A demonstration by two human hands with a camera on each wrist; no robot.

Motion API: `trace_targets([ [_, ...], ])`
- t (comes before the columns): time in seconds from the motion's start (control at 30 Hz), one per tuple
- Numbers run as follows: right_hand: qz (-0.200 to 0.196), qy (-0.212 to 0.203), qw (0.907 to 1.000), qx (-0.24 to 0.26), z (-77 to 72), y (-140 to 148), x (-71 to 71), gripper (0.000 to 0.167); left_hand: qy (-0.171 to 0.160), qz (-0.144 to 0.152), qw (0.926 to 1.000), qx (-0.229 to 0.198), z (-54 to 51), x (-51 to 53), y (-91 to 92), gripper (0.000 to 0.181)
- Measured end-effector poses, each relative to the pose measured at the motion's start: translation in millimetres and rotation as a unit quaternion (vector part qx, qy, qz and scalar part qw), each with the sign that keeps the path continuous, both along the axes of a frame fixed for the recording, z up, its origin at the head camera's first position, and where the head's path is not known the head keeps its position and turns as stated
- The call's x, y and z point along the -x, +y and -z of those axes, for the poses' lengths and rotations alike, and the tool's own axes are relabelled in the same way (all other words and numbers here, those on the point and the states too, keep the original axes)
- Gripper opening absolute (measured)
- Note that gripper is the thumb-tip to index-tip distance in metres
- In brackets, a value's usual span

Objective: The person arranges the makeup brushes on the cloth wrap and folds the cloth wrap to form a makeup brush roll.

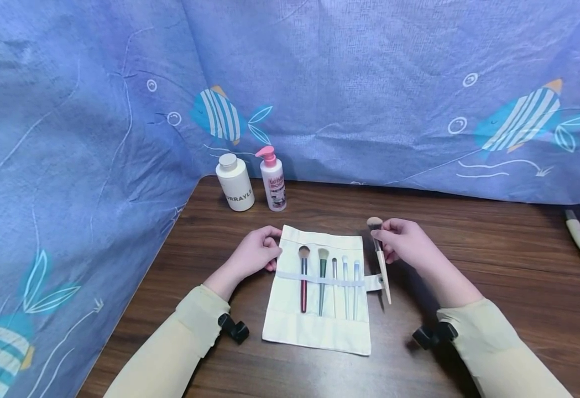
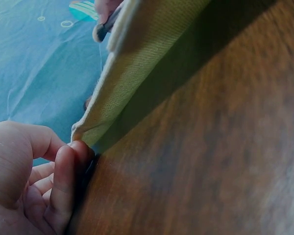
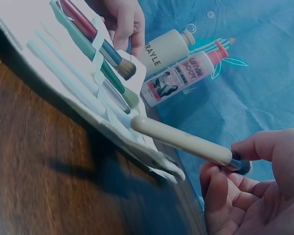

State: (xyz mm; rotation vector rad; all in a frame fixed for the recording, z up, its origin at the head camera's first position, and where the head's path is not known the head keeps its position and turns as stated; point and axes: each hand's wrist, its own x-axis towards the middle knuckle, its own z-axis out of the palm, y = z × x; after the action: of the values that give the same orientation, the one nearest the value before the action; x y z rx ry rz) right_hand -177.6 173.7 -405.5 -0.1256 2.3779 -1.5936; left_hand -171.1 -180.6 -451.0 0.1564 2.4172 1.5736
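A cream cloth brush roll (image 1: 290, 326) lies unfolded on the table, with several makeup brushes under its elastic band. Among them are a dark red-handled brush (image 1: 303, 287) and a green-handled brush (image 1: 322, 284). My left hand (image 1: 255, 251) pinches the roll's left edge near the top; in the left wrist view the cloth edge (image 2: 95, 110) is raised off the wood. Beside the roll's right edge, my right hand (image 1: 406, 243) pinches a makeup brush (image 3: 181, 142) near its head. Its pale handle points down toward the roll, over the strap (image 1: 373, 282).
Behind the roll stand a white bottle (image 1: 237, 185) and a pink-topped pump bottle (image 1: 275, 185). A pale pointed object (image 1: 579, 236) lies at the far right of the table. Blue fish-print cloth (image 1: 344, 99) hangs along the back and left.
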Motion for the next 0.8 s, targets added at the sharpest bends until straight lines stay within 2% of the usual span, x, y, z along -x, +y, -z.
trace_targets([
  [0.23, -0.004, -0.012, 0.9995, 0.030, 3.2, -7.8, 1.9, 0.022, -0.001, 0.002, 1.0000, -0.004, 0.2, 0.0, -0.2, 0.041],
  [0.8, -0.020, -0.034, 0.9973, 0.062, 6.6, -24.5, 5.1, 0.021, -0.004, 0.000, 1.0000, 0.004, -1.3, 0.3, 0.0, 0.041],
])
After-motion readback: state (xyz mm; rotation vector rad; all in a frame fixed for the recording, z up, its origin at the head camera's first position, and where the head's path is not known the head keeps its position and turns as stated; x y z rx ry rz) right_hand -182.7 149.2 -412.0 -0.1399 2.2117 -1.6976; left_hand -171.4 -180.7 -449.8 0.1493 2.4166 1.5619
